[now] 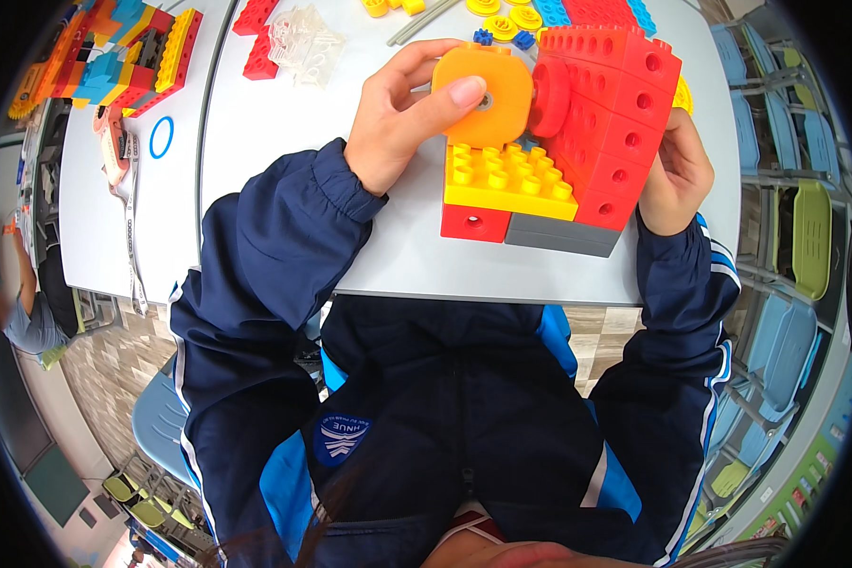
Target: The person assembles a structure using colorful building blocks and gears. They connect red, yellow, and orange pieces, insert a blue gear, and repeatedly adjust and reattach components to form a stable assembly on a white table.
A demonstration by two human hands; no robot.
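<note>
My left hand (399, 118) is closed round an orange rounded-square block (505, 90), its thumb pressed on the face beside a small grey centre. That block sits just above a yellow studded plate (506, 182), which rests on a red brick (473, 223) and a dark grey brick (560, 235). To the right rises a stepped wall of red bricks (608, 133) with round holes. Between block and wall is a red wheel (550, 97). My right hand (677, 177) grips the wall's outer side with curled fingers, partly hidden behind it. A yellow gear (683, 96) peeks out there.
Yellow wheels (498, 26), small blue gears (523, 40) and grey rods (421, 21) lie beyond the model. Clear plastic pieces (305, 45) and red bricks (259, 59) are at back left. The left table holds another brick model (128, 62), a blue ring (162, 137) and a lanyard (133, 218).
</note>
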